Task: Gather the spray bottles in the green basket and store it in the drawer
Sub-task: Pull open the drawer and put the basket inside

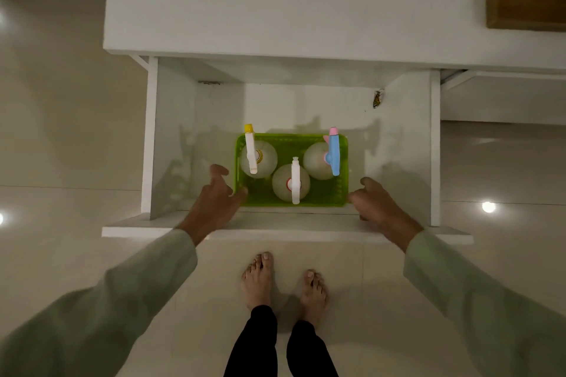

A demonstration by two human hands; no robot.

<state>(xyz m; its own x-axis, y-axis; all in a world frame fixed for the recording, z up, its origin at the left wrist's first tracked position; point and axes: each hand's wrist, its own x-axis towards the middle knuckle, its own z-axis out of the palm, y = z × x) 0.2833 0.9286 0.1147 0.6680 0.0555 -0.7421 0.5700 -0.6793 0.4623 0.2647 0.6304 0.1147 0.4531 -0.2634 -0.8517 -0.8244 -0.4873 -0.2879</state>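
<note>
our left hand is loosely spread, fingertips touching the near left corner of the green perforated plastic basket. our right hand is half curled beside the basket's near right corner; we cannot tell if it touches. the basket sits in the open white drawer, near its front panel. three round clear spray bottles stand inside: one with a yellow-tipped white trigger far left, one with a blue and pink trigger far right, one with a white trigger near the middle. a small insect clings to the drawer's far right wall.
</note>
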